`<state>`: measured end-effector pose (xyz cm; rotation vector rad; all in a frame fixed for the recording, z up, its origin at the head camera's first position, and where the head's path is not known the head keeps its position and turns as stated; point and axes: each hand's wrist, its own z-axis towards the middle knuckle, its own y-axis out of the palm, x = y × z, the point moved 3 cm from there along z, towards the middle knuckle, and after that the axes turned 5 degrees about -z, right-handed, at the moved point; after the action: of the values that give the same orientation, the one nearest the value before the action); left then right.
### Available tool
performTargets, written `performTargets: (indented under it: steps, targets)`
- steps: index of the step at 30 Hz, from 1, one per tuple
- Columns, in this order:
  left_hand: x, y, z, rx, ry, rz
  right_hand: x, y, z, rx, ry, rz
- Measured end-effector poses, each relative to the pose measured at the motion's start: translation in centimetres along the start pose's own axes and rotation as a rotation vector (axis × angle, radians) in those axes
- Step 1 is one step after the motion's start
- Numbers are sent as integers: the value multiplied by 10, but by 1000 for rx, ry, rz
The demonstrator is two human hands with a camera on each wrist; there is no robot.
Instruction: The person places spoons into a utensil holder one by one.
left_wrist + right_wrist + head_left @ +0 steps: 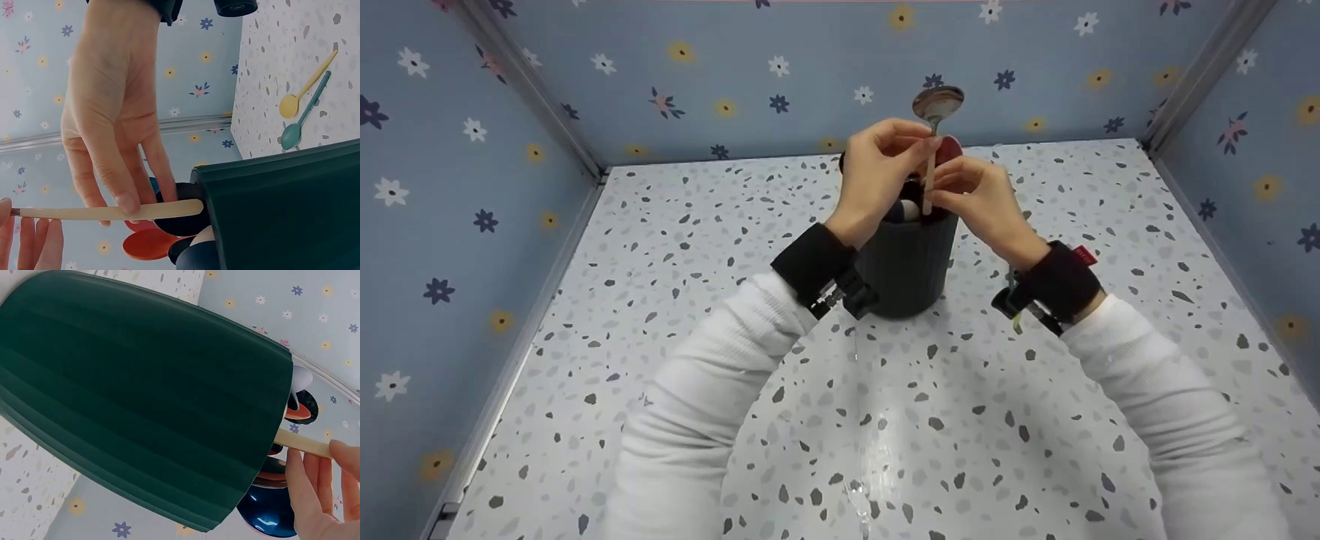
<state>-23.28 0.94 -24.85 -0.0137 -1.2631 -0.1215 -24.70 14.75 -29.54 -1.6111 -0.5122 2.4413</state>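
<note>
Both hands hold one spoon (937,103) with a shiny metal bowl and a cream handle, upright over a dark green ribbed container (901,266). My left hand (876,172) pinches it high, just below the bowl. Lower down, thumb and fingers of my right hand (986,199) pinch the handle (169,210), whose end lies right at the container's rim. Several utensils stand in the container, among them an orange-red spoon (147,244) and one with a dark blue, shiny bowl (270,512); their lower parts are hidden inside.
A yellow spoon (289,105) and a green spoon (291,136) lie side by side on the speckled tabletop (915,450) beyond the container. Flower-patterned panels (810,75) enclose the table at the back and both sides.
</note>
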Motion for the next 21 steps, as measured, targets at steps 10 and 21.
performTargets:
  steps: [10, 21]
  targets:
    - [-13, -4, 0, 3, -49, -52, 1, 1, -2, 13, -18, -47]
    - [-22, -30, -2, 92, -67, -149, 11, -10, -9, 34, 69, 43]
